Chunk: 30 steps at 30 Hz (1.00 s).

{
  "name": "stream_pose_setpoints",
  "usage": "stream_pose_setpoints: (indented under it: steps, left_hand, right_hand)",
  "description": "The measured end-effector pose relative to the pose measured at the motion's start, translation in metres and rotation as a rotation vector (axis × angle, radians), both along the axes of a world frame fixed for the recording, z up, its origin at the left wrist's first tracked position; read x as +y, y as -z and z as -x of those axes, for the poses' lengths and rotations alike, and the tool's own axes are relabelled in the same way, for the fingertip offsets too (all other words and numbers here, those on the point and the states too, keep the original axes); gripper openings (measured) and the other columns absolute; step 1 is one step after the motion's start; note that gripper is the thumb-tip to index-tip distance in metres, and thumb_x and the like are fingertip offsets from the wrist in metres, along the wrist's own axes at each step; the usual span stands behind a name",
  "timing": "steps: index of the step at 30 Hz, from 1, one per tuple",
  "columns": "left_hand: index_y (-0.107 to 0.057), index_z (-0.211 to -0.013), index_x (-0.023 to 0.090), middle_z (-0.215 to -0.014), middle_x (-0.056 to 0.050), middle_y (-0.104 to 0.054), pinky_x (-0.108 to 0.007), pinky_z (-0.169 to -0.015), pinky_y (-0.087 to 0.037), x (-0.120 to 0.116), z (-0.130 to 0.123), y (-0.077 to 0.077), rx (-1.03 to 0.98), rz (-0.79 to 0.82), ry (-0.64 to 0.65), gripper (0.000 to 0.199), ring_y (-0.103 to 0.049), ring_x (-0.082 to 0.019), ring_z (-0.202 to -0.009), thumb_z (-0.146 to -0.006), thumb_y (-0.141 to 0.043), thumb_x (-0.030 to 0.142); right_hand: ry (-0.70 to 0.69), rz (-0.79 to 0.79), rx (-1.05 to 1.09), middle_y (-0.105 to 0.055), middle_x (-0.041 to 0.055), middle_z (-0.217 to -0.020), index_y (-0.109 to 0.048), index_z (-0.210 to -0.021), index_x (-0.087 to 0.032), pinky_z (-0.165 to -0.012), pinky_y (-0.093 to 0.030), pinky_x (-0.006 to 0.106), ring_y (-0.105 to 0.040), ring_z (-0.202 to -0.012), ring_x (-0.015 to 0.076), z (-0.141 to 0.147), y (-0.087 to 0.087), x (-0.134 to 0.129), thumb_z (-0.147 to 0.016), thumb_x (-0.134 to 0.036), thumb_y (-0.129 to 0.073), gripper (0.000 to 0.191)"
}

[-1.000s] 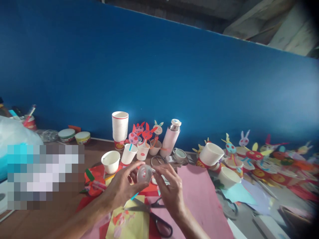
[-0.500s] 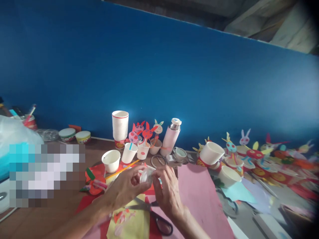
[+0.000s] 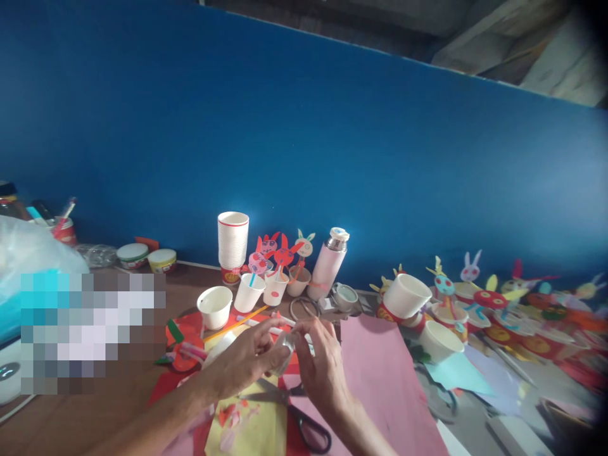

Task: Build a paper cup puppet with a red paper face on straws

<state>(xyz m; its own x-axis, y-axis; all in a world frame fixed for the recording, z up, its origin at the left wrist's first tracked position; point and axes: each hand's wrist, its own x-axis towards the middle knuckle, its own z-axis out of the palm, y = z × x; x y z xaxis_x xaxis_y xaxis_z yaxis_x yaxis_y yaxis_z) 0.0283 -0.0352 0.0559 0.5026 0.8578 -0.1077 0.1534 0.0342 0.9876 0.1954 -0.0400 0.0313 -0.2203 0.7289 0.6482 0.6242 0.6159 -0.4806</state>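
Near the middle of the table, my left hand [image 3: 244, 358] pinches a small, whitish, see-through roll [image 3: 285, 347] that looks like clear tape. My right hand [image 3: 320, 354] is closed at the roll's right side, thumb and fingertips touching it. Most of the roll is hidden by fingers. Below the hands, scissors [image 3: 311, 432] with black handles lie on yellow paper [image 3: 266, 437] strewn with red and pink scraps. A white paper cup [image 3: 215, 308] stands beyond my left hand, next to a yellow pencil [image 3: 259, 312].
Behind stand stacked paper cups [image 3: 232, 240], cups with paper rabbits [image 3: 285, 254] and a pink thermos [image 3: 327, 269]. Pink paper [image 3: 375, 380] lies to the right, before more rabbit cups [image 3: 444, 288]. Two lidded tubs [image 3: 161, 261] and a plastic bag [image 3: 40, 250] are at left.
The roll has turned and sits lower, more covered by my fingers. My hands stay close together in nearly the same place. The view has shifted slightly.
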Motion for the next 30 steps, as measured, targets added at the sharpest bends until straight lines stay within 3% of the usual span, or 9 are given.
stream_pose_setpoints:
  steps: [4, 10, 16, 20, 26, 30]
  left_hand:
    - [-0.046, -0.119, 0.02, -0.089, -0.001, -0.055, -0.028, -0.072, -0.044, -0.008, 0.0, -0.007, 0.041, -0.059, 0.017, 0.054, -0.053, -0.016, -0.081, -0.073, -0.062, 0.042]
    - [-0.05, -0.114, 0.023, -0.101, -0.002, -0.057, -0.028, -0.068, -0.046, -0.01, -0.001, -0.012, 0.134, -0.204, -0.029, 0.049, -0.055, -0.017, -0.079, -0.071, -0.062, 0.044]
    - [-0.052, -0.112, 0.023, -0.099, -0.004, -0.06, -0.029, -0.065, -0.045, -0.003, -0.001, 0.005, 0.223, -0.325, -0.149, 0.056, -0.055, -0.02, -0.079, -0.064, -0.067, 0.047]
    - [-0.052, -0.111, 0.021, -0.099, -0.005, -0.062, -0.029, -0.066, -0.046, -0.003, -0.002, 0.007, 0.243, -0.319, -0.17, 0.055, -0.056, -0.02, -0.078, -0.064, -0.066, 0.047]
    - [-0.053, -0.111, 0.021, -0.1, -0.005, -0.062, -0.029, -0.065, -0.046, -0.003, -0.003, 0.004, 0.249, -0.285, -0.162, 0.054, -0.056, -0.019, -0.076, -0.064, -0.066, 0.042]
    - [-0.054, -0.108, 0.02, -0.097, -0.004, -0.063, -0.027, -0.063, -0.045, -0.001, -0.003, 0.002, 0.228, -0.303, -0.138, 0.048, -0.057, -0.02, -0.077, -0.065, -0.065, 0.04]
  right_hand:
    - [0.019, 0.026, 0.059, -0.057, -0.0001, -0.075, -0.05, -0.082, -0.021, -0.072, -0.036, 0.029, -0.051, -0.072, 0.0154, -0.001, -0.004, 0.0, -0.087, -0.015, -0.042, 0.011]
    - [-0.012, 0.04, 0.126, -0.062, 0.0, -0.076, -0.058, -0.08, -0.021, -0.073, -0.038, 0.028, -0.054, -0.072, 0.0153, -0.002, -0.01, -0.001, -0.084, -0.015, -0.047, 0.013]
    - [-0.015, 0.356, 0.392, -0.065, 0.0008, -0.077, -0.062, -0.102, -0.022, -0.072, -0.044, 0.026, -0.059, -0.074, 0.0156, 0.0, -0.011, 0.002, -0.083, -0.027, -0.052, 0.022]
    - [-0.112, 0.531, 0.526, -0.064, 0.0026, -0.072, -0.064, -0.099, -0.018, -0.061, -0.046, 0.023, -0.058, -0.066, 0.0142, -0.002, -0.011, 0.004, -0.086, -0.034, -0.046, 0.027]
    - [-0.222, 0.556, 0.427, -0.065, 0.0046, -0.082, -0.066, -0.098, -0.019, -0.07, -0.045, 0.026, -0.059, -0.079, 0.0175, -0.008, -0.016, 0.004, -0.084, -0.038, -0.051, 0.028]
    - [-0.176, 0.497, 0.316, -0.064, 0.0025, -0.081, -0.067, -0.095, -0.02, -0.07, -0.044, 0.026, -0.058, -0.076, 0.0165, -0.007, -0.019, 0.004, -0.076, -0.035, -0.06, 0.024]
